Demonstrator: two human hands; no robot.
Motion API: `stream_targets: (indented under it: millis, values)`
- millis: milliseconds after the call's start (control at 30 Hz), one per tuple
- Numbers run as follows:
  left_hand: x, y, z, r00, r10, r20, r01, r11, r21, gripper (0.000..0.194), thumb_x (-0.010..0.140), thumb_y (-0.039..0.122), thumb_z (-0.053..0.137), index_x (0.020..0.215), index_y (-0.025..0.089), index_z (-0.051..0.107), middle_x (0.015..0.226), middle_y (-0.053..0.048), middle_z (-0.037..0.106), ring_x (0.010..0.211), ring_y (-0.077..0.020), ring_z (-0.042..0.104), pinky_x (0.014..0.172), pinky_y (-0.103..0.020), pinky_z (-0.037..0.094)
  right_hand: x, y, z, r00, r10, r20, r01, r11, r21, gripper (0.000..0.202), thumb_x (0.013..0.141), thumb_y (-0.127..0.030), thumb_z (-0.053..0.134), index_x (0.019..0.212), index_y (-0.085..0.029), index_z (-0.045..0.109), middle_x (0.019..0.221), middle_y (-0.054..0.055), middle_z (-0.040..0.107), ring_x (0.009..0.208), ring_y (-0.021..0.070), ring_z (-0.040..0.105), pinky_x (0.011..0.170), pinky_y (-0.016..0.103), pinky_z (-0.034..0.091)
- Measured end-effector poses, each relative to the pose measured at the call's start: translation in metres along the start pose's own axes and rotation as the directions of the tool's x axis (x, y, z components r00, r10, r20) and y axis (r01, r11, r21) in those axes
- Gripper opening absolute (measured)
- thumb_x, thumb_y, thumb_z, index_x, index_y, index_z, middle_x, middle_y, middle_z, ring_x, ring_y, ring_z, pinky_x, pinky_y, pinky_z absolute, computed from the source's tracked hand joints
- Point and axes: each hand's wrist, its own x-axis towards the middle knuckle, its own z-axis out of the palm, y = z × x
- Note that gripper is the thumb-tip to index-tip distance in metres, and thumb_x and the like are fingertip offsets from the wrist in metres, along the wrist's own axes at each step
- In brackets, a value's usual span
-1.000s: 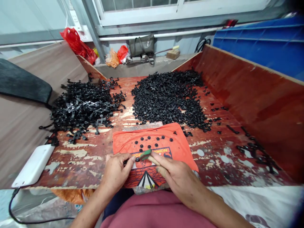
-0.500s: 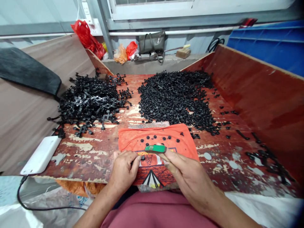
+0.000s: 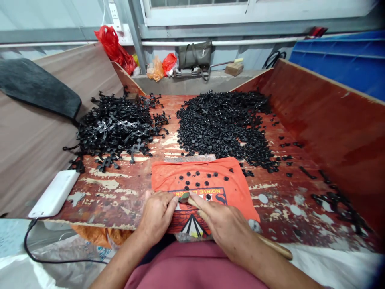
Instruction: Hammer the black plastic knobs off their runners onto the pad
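An orange cloth (image 3: pixel 200 166) with printed letters lies over a slab at the table's front edge, dotted with several small black round pieces (image 3: pixel 197 184). My right hand (image 3: pixel 224 218) is wrapped round the wooden handle of a hammer (image 3: pixel 184 197), whose green-marked head is low over the cloth beside my left fingertips. The handle's end sticks out past my right wrist. My left hand (image 3: pixel 158 212) rests on the cloth's left side, thumb and forefinger pinched together at the hammer head. What they pinch is hidden.
Black linked parts (image 3: pixel 117 124) are heaped at the left, and a larger heap of small black pieces (image 3: pixel 222 124) lies at centre right. A white power bank (image 3: pixel 54 194) with a cable is at the left edge. Wooden boards (image 3: pixel 331 116) wall the sides; a blue crate (image 3: pixel 339 60) stands behind.
The hammer head has come down and left toward my left fingertips, and its handle now shows behind my right hand. The view has shifted slightly.
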Motion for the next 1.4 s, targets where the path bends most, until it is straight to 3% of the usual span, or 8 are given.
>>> stream_targets:
  millis: [333,467,667,800,967,1100,1233,1400]
  values:
    - [0.003,-0.002,0.002,0.999,-0.035,0.037,0.032,0.996,0.080,0.035,0.097,0.026,0.038,0.068,0.019,0.057,0.072,-0.004,0.068,0.073,-0.0204,0.061,0.074,-0.034,0.029,-0.001,-0.002,-0.021,0.987,-0.049,-0.156,0.070,0.989,0.133,0.048,0.102,-0.022,0.039,0.150,-0.030,0.041,0.122,0.005,0.071,0.103,0.0215,0.070,0.091,0.035,0.054]
    - [0.002,-0.003,0.003,0.999,-0.028,0.024,0.025,0.994,0.102,0.037,0.099,0.027,0.035,0.072,0.019,0.060,0.076,-0.005,0.070,0.076,-0.0218,0.062,0.077,-0.036,0.029,-0.002,-0.005,-0.016,0.999,-0.037,-0.029,0.037,0.999,-0.008,0.051,0.098,-0.020,0.049,0.148,-0.032,0.045,0.104,0.004,0.076,0.088,0.0238,0.073,0.075,0.034,0.057]
    - [0.001,0.000,0.004,0.999,-0.025,0.040,0.020,0.994,0.104,0.040,0.100,0.030,0.031,0.078,0.019,0.061,0.083,-0.007,0.071,0.082,-0.0245,0.062,0.080,-0.038,0.029,0.004,-0.008,-0.011,1.000,0.001,-0.026,0.001,0.998,0.071,0.050,0.099,-0.022,0.050,0.148,-0.031,0.043,0.118,0.005,0.073,0.097,0.0236,0.072,0.084,0.034,0.056]
    - [0.004,-0.004,-0.012,0.993,-0.076,0.091,0.085,0.992,-0.097,0.042,0.100,0.040,0.030,0.076,0.020,0.058,0.078,-0.004,0.068,0.078,-0.0230,0.060,0.079,-0.036,0.034,0.005,-0.006,-0.022,0.999,0.043,0.000,-0.041,0.972,0.232,0.043,0.100,-0.024,0.048,0.142,-0.032,0.052,0.128,0.001,0.068,0.108,0.0225,0.069,0.093,0.034,0.054]
    - [0.014,-0.016,-0.035,0.974,-0.137,0.180,0.213,0.824,-0.526,0.032,0.094,0.046,0.042,0.083,0.020,0.057,0.086,-0.002,0.067,0.083,-0.0198,0.060,0.073,-0.027,0.042,-0.002,0.014,-0.044,0.976,0.148,-0.159,-0.089,0.940,0.328,0.040,0.103,-0.031,0.041,0.142,-0.031,0.053,0.139,-0.001,0.059,0.125,0.0203,0.058,0.104,0.036,0.049]
    - [0.017,-0.009,-0.027,0.963,-0.053,0.264,0.139,0.937,-0.322,0.029,0.093,0.039,0.043,0.074,0.020,0.054,0.072,-0.001,0.062,0.069,-0.0170,0.056,0.065,-0.026,0.038,-0.008,0.021,-0.047,0.978,0.107,-0.178,-0.059,0.964,0.258,0.041,0.103,-0.028,0.042,0.141,-0.033,0.053,0.132,-0.001,0.065,0.117,0.0214,0.064,0.099,0.037,0.053]
    - [0.013,0.006,-0.014,0.964,-0.063,0.258,0.072,0.997,-0.023,0.028,0.095,0.028,0.041,0.084,0.019,0.065,0.086,-0.007,0.072,0.080,-0.0208,0.064,0.072,-0.029,0.039,-0.011,0.016,-0.036,0.995,0.058,-0.085,-0.044,0.986,0.159,0.046,0.101,-0.022,0.044,0.144,-0.036,0.048,0.125,-0.002,0.070,0.102,0.0211,0.072,0.088,0.035,0.058]
    - [0.013,0.008,-0.012,0.966,-0.081,0.245,0.077,0.997,0.024,0.031,0.096,0.030,0.040,0.086,0.018,0.067,0.088,-0.011,0.073,0.083,-0.0231,0.066,0.074,-0.030,0.041,-0.007,0.005,-0.026,0.967,-0.069,-0.245,0.106,0.985,0.137,0.051,0.102,-0.019,0.041,0.151,-0.032,0.038,0.131,0.003,0.066,0.110,0.0191,0.067,0.098,0.033,0.053]
